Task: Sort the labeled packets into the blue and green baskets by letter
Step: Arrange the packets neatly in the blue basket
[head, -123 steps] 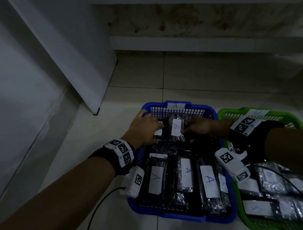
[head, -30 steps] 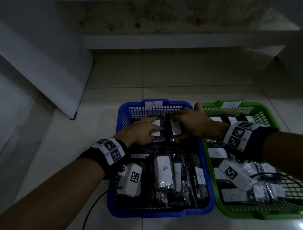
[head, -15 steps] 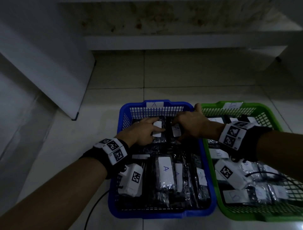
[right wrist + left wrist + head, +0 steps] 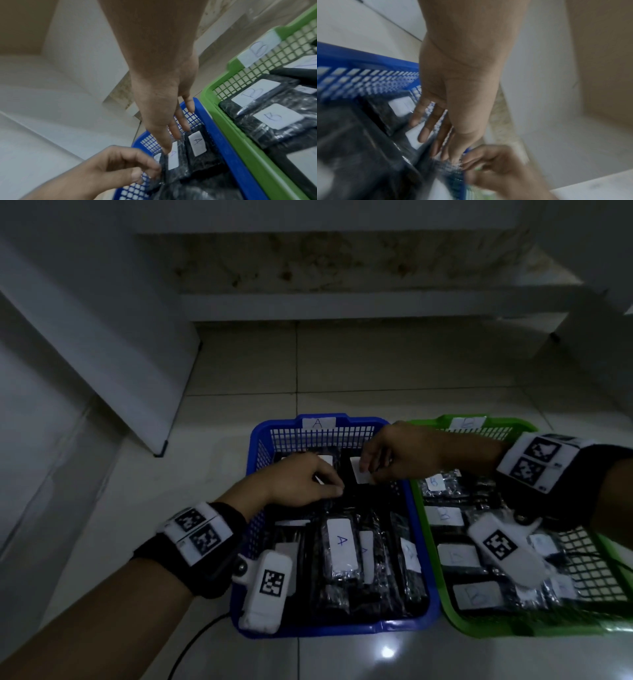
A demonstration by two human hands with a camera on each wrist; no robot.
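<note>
The blue basket (image 4: pixel 342 630), tagged A, holds several dark packets with white A labels. Right of it stands the green basket (image 4: pixel 507 628), tagged B, with B packets (image 4: pixel 257 94). Both hands are at the far end of the blue basket. My left hand (image 4: pixel 308 481) has curled fingers and pinches the edge of a dark packet (image 4: pixel 161 171) between thumb and forefinger. My right hand (image 4: pixel 394 457) reaches across with bent fingers and holds an A packet (image 4: pixel 359 475) by its top. I cannot tell whether both hands hold the same packet.
Another A packet (image 4: pixel 197 143) lies against the blue basket's right wall. A white slanted panel (image 4: pixel 120 354) stands on the tiled floor to the left, and a low step (image 4: pixel 342 306) runs along the wall behind. A black cable (image 4: pixel 191 642) trails from my left wrist.
My left fingers have curled in and slid off the white label they were covering. The right hand stays on its A packet at the far end of the blue basket.
</note>
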